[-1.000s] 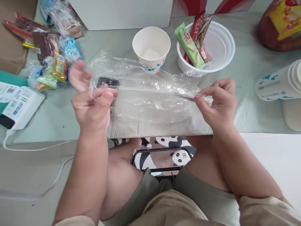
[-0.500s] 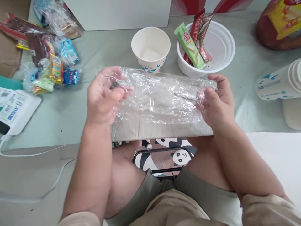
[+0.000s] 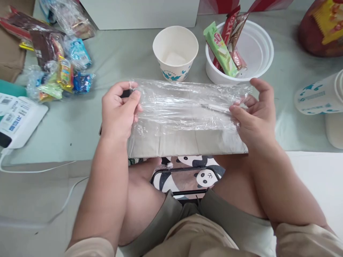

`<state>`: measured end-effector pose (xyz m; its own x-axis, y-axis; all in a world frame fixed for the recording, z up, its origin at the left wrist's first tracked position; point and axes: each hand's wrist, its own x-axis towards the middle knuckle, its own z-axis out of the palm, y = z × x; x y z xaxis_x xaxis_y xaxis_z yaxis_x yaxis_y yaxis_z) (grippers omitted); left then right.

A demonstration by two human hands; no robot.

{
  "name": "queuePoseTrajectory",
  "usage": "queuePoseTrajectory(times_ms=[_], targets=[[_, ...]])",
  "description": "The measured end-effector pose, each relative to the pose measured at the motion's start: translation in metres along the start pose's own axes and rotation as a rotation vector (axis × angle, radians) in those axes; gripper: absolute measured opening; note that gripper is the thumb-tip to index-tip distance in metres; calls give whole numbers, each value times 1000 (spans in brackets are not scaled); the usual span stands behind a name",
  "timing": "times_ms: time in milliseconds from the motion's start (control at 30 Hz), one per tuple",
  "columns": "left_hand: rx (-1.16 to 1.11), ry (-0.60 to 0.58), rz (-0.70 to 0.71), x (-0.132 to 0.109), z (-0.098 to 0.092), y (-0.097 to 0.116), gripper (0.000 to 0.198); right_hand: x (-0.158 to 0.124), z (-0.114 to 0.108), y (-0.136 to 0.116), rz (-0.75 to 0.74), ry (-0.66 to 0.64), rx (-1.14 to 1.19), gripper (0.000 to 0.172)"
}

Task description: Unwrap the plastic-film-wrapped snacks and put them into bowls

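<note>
A sheet of clear plastic film (image 3: 174, 103) is stretched between my two hands above the table's front edge. My left hand (image 3: 120, 107) pinches its left end between thumb and fingers. At the other end my right hand (image 3: 254, 110) grips the film, with its index finger raised. A thin pale strip (image 3: 215, 108) shows by my right thumb; I cannot tell what it is. Something dark peeks out behind my left hand, mostly hidden. Just beyond the film stands a white paper cup (image 3: 175, 53) with a blue leaf print.
A white plastic bowl (image 3: 261, 50) holds several wrapped snack bars (image 3: 221, 50). Stacked paper cups (image 3: 316, 94) lie at the right, below a large jar (image 3: 318, 32). Wrapped snacks (image 3: 64, 73) crowd the left, near a white device (image 3: 21, 121) with a cable.
The film has gone from crumpled to pulled taut and flatter. My hands have moved slightly farther apart, and the right index finger is raised higher.
</note>
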<state>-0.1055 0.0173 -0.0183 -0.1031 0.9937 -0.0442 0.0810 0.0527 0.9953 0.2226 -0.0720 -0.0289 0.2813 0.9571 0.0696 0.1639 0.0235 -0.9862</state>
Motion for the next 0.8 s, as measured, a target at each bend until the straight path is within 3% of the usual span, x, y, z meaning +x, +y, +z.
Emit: queuePoseTrajectory(times_ms=[100, 200, 267, 333, 433, 500, 567, 633, 733, 800], targets=[[-125, -26, 52, 2, 0, 2, 10, 0, -3, 1, -92, 36, -127, 71], [-283, -221, -10, 3, -2, 4, 19, 0, -4, -2, -338, 167, -188, 50], [-303, -333, -91, 0, -2, 8, 26, -1, 2, -5, -427, 146, -100, 39], [-288, -413, -150, -6, 2, 16, 31, -4, 15, -9, -348, -39, 42, 45], [-269, -521, -197, -17, 11, 26, 34, -11, 44, -15, -76, -387, 149, 76], [-251, -578, -227, -21, 16, 29, 37, -16, 61, -20, 108, -555, 148, 84], [-236, -528, -253, -19, 16, 26, 35, -19, 71, -25, 242, -661, 155, 69], [-259, -358, -249, -12, 13, 20, 30, -19, 73, -28, 296, -668, 178, 49], [-405, -105, -240, -3, 8, 13, 31, -16, 69, -28, 272, -487, 213, 43], [-519, -62, -280, -7, 10, 12, 37, -13, 65, -25, 245, -364, 215, 44]])
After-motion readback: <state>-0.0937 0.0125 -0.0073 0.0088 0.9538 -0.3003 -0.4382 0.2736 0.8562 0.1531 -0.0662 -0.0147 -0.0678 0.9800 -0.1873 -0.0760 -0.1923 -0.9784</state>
